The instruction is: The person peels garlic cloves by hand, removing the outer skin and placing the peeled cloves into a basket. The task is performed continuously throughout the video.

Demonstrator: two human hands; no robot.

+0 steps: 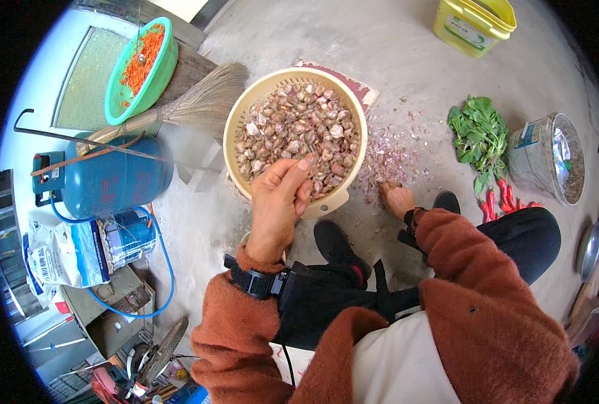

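My left hand (279,202) is over the near rim of a cream plastic colander basket (233,111). Its thumb and fingers are pinched together around what looks like a small piece of garlic (310,158), mostly hidden by the fingertips. Purple-tinged garlic cloves and small bulbs (289,121) fill the basket. To the right of it, low over the floor, my right hand (399,199) has its fingers curled downward at the edge of scattered garlic skins (388,156). Whether those fingers hold anything is hidden.
Leafy greens (479,131), red chillies (505,196) and a white bucket (534,156) are on the right. A yellow tub (471,30) stands farther off. Leftward are a straw broom (203,101), a green basin (170,60) of chopped orange-red food and a blue gas cylinder (112,177) with a hose (172,278).
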